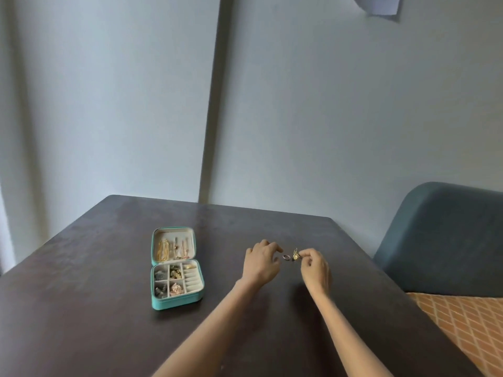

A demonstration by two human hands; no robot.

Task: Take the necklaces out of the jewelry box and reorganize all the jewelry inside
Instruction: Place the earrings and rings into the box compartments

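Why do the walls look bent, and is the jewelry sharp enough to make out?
Head view: the wide-angle lens bows the walls. Soft, dim, even light, no glare. The jewelry box contents, the ring on the table and the gold piece in the right hand are slightly blurred.

- Both bare forearms reach from the lower frame edge toward mid-right.
- Left hand: palm down, fingers curled loosely, holding nothing.
- Right hand: thumb and forefinger pinched together at its upper left, other fingers curled.

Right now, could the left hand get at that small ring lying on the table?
Probably yes: the left hand hovers just beside the ring, with bare table between and nothing blocking.
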